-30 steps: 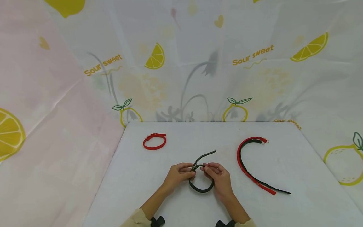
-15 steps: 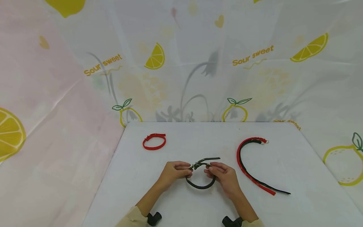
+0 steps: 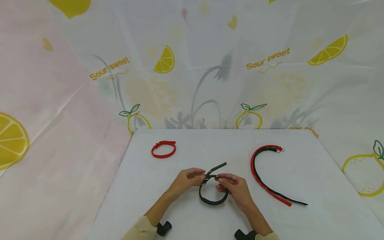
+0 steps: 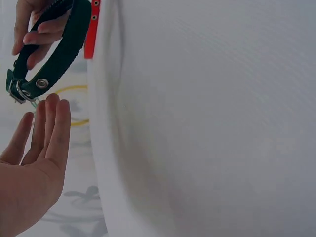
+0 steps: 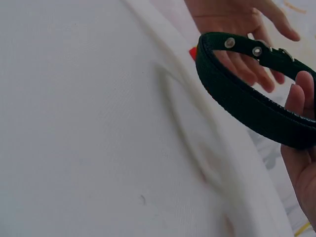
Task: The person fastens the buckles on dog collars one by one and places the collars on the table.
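Note:
A dark green pet collar [image 3: 213,202], bent into a loop with its buckle and a metal ring on the left side, is held up between both hands. My right hand [image 3: 237,191] pinches the strap on the right of the loop. My left hand [image 3: 186,183] is at the buckle side; its fingers [image 4: 59,128] look straight, with the thumb apart. In the left wrist view the buckle [image 4: 17,94] sits just beyond those fingertips; whether they touch it I cannot tell. The collar's loose tail [image 3: 217,168] sticks up toward the back right. Metal eyelets show on the band [image 5: 247,108].
On the white table [image 3: 135,206], a red collar [image 3: 163,156] lies fastened in a loop at the back left. To the right, a red strap [image 3: 252,163] and a dark strap [image 3: 271,190] lie side by side in a curve. A lemon-print cloth [image 3: 192,83] hangs behind.
Half a second ago the hands held the collar slightly wider, its tail lying flatter to the right. Now the tail points up again, and the left hand has moved slightly right, its fingers looser.

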Tool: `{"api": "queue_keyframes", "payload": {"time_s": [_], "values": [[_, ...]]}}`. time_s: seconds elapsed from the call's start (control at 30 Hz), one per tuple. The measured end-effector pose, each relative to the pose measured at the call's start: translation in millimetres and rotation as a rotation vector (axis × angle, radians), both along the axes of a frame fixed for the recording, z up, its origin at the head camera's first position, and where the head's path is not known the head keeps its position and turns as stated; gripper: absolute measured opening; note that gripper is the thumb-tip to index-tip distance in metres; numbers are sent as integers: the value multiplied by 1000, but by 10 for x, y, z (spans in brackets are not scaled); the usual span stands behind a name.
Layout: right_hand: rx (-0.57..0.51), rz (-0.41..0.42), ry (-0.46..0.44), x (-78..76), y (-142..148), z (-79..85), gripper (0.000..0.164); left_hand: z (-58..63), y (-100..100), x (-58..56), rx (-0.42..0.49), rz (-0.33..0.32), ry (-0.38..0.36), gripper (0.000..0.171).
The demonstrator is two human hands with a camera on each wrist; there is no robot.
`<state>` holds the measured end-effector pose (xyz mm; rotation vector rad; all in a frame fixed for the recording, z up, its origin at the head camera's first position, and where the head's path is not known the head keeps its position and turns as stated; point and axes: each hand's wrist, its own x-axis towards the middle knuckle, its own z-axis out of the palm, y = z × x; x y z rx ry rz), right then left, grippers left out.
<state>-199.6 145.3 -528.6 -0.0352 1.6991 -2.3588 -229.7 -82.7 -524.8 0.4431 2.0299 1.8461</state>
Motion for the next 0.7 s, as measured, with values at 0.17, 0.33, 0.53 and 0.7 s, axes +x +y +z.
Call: {"api": "queue_keyframes", "payload": {"time_s": [0.17, 0.33, 0.53, 0.7], "values": [[66, 67, 32, 27, -76, 15, 43, 78, 129, -27, -85, 40, 147, 42], [121, 72, 19, 41, -133, 44, 37, 124, 212, -11, -85, 48, 253, 32], [235, 61, -3, 64, -154, 142, 36, 323, 222, 81, -62, 50, 360, 27], [283, 47, -10, 112, -176, 255, 36, 405, 182, 110, -37, 11, 349, 27]]}}
